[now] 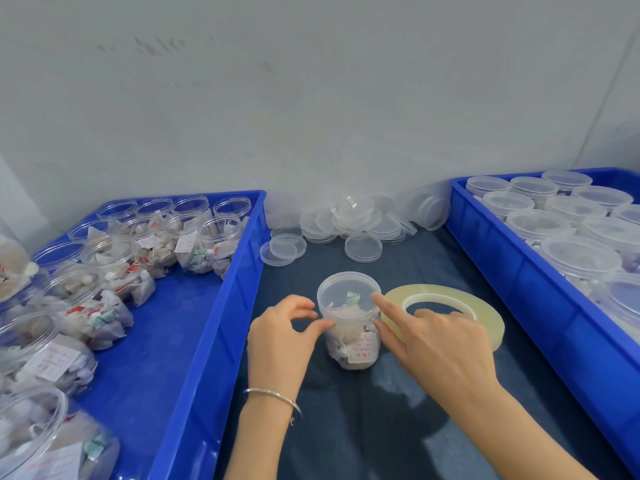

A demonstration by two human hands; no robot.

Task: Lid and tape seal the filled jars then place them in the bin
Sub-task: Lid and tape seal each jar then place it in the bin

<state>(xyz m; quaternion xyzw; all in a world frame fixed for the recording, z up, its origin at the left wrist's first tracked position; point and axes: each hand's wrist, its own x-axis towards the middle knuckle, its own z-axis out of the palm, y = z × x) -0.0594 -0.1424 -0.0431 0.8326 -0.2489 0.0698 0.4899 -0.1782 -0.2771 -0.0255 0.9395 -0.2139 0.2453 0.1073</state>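
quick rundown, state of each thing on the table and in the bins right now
jar: upright on the mat, filled, lid on
left hand: fingertips on the jar's side
right hand: index finger at the lid's rim, other fingers through the tape roll
tape roll: flat beside the jar
left bin jars: filled, no lids
right bin jars: lidded
spare lids: loose pile

Both hands, left [280, 336] and right [438, 341], touch the lidded jar [349, 320]; tape roll [446, 308] just beside.
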